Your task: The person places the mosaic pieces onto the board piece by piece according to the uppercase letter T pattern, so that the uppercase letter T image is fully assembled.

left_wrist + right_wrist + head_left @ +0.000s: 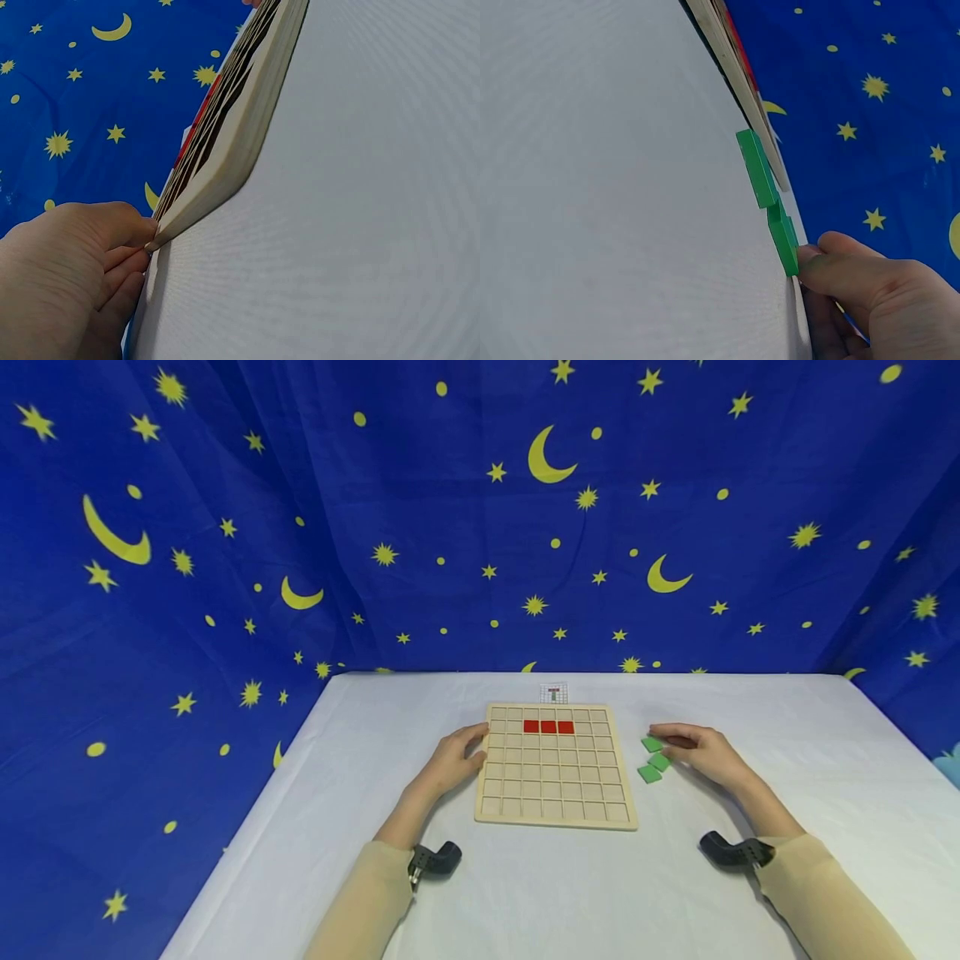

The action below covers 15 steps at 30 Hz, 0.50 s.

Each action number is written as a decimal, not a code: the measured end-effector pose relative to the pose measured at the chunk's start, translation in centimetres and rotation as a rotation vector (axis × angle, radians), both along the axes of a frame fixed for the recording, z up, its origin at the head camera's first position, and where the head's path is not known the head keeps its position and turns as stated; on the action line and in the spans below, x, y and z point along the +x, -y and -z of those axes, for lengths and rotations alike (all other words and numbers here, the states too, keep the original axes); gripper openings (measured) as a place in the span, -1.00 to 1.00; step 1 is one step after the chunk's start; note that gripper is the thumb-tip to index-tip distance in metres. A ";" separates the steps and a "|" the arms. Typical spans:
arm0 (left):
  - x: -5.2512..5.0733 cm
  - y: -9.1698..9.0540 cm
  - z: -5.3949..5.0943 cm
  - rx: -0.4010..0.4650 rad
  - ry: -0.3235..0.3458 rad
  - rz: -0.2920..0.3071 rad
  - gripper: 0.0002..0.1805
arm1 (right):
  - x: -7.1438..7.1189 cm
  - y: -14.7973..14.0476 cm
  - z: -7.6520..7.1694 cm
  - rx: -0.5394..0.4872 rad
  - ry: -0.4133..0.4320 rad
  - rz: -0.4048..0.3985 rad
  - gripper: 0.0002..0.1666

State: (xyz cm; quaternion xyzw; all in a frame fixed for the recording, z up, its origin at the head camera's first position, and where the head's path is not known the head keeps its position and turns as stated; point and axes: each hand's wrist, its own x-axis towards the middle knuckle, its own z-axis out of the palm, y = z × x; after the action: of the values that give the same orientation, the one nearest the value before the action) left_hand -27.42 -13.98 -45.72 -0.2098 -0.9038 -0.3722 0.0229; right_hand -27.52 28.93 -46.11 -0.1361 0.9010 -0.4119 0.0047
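Plain beige long sleeves, left sleeve [363, 897] and right sleeve [825, 893], cuffs on forearms. Black rounded, curved devices at both cuffs: left device [444, 860], right device [723, 850]; small silvery metal piece [415, 878] by left one. Left hand [452, 762], right hand [708, 755] bare.

We see blue cloth [450, 510] hung behind and along both sides, yellow crescents [537, 462], stars [171, 388] and dots [441, 389] printed across it, white-covered worktop [562, 893] reaching back to it, pale blue patch [949, 767] at right edge, soft even light
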 end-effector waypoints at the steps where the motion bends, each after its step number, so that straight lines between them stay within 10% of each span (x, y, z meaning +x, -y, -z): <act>1: 0.0 0.0 0.0 0.001 -0.001 0.001 -0.43 | 0.0 0.0 0.0 0.000 0.001 0.001 -0.52; 15: 0.0 0.0 0.1 0.004 -0.008 0.004 -0.44 | -0.3 0.3 0.4 0.023 -0.028 0.043 -0.56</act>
State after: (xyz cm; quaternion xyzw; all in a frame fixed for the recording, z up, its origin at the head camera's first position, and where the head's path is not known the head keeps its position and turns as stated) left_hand -27.41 -13.95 -45.78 -0.2129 -0.9026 -0.3732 0.0263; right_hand -27.81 28.58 -46.48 -0.1225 0.9084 -0.3994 -0.0153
